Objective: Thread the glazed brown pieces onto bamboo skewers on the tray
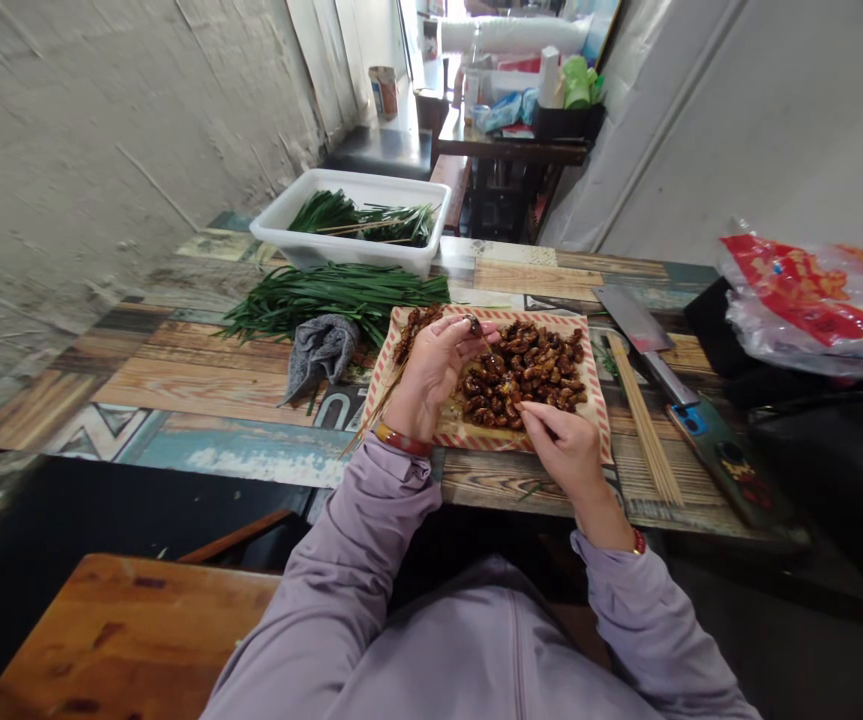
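My left hand [438,360] pinches a glossy dark brown piece [474,324], which looks like an insect pupa, between thumb and fingers. From that piece a thin bamboo skewer [486,343] slants down toward my right hand [566,445], whose thumb and forefinger are closed on its lower end. Beneath both hands, a heap of similar brown pieces [543,365] lies on a tray lined with red-striped paper [597,410]. Loaded skewers [410,332] rest at the tray's left side, partly covered by my left hand, their bare sticks jutting toward me.
Loose bamboo skewers [645,425], a cleaver [637,320] and a phone [731,460] lie on the right. Leftward are a grey cloth [318,355], long green chives [341,292] and a white tub [270,232] holding skewered greens. Plastic bags [813,300] sit at the right edge.
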A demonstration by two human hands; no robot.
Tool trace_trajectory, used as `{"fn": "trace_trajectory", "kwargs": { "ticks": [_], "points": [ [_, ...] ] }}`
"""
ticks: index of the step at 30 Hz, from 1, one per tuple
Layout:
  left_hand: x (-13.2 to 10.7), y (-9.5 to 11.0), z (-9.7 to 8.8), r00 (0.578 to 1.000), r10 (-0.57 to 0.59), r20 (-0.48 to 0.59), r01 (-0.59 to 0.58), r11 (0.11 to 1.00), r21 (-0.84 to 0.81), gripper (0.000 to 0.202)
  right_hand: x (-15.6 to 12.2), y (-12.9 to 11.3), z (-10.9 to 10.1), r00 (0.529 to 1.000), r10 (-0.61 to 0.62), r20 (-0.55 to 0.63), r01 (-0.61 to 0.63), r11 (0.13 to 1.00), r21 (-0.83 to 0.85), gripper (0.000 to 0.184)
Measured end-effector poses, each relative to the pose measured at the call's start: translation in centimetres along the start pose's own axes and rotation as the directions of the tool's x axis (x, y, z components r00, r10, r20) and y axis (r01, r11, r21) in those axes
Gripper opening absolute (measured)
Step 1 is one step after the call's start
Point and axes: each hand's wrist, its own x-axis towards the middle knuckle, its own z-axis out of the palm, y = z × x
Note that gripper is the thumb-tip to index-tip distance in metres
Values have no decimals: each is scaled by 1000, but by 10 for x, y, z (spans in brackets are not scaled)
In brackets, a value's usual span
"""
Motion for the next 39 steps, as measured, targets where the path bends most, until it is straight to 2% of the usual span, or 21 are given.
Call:
{"fn": "trace_trajectory", "kwargs": {
  "ticks": [14,39],
  "points": [
    [-4,6,8,998,-24,-66,27,999,36,18,0,0,-1,1000,1,15,-1,1000,-25,20],
    [-5,5,12,998,18,-57,-15,998,55,20,-1,1,1,999,49,16,-48,998,-47,22]
  ]
}}
